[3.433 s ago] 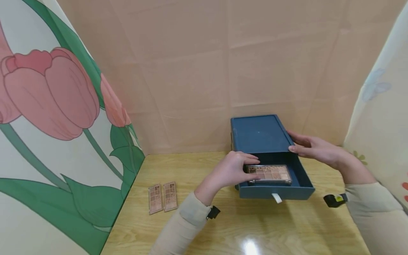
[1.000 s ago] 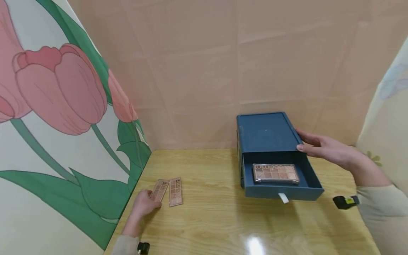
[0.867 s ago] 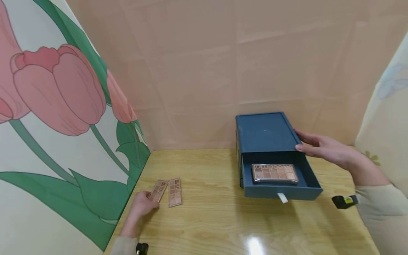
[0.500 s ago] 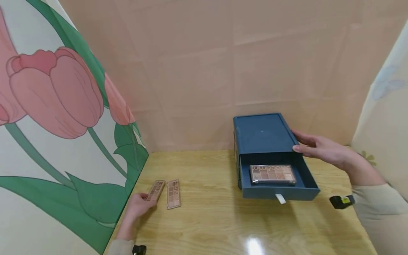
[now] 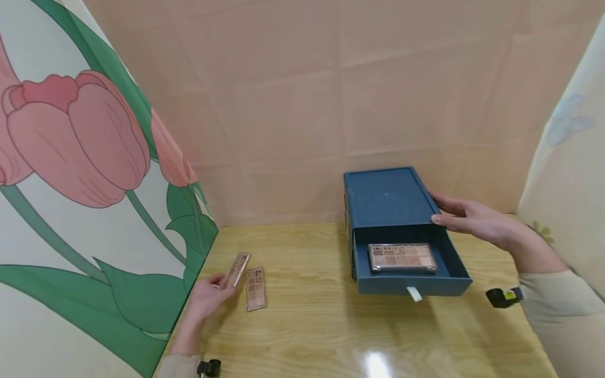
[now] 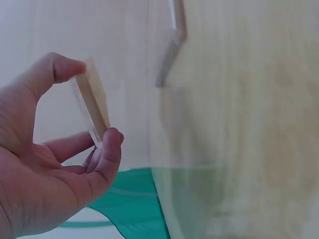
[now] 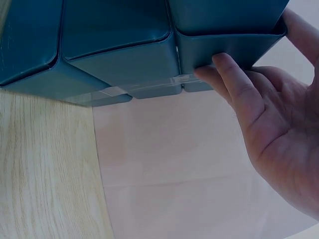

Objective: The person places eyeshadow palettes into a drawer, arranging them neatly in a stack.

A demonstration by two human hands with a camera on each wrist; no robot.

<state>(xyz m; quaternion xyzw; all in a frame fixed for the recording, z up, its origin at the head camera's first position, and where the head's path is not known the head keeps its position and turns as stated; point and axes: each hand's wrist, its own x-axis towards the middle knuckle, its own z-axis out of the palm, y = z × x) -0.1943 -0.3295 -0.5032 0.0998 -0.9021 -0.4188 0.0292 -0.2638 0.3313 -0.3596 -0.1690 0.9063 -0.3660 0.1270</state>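
My left hand (image 5: 208, 296) pinches a slim eyeshadow palette (image 5: 235, 270) between thumb and fingers, tilted and raised over the table's left side. In the left wrist view that palette (image 6: 93, 99) shows edge-on. A second slim palette (image 5: 256, 289) lies flat just right of it. On the right stands a blue drawer box (image 5: 389, 197) with its top drawer (image 5: 397, 286) pulled out. Inside the drawer lies a wider eyeshadow palette (image 5: 402, 257). My right hand (image 5: 477, 220) rests against the box's right side, thumb at the front top corner; its fingers (image 7: 241, 89) touch the side wall.
A white pull tab (image 5: 414, 294) hangs from the drawer front. The right wrist view shows stacked drawer tiers (image 7: 114, 69). Behind the wooden table (image 5: 307, 325) hangs a beige cloth (image 5: 283, 105); a tulip-patterned panel (image 5: 75, 236) borders the left.
My left hand has gone from the drawer to the slim palettes at the left, taken hold of one and lifted it. My right hand has stayed at the box.
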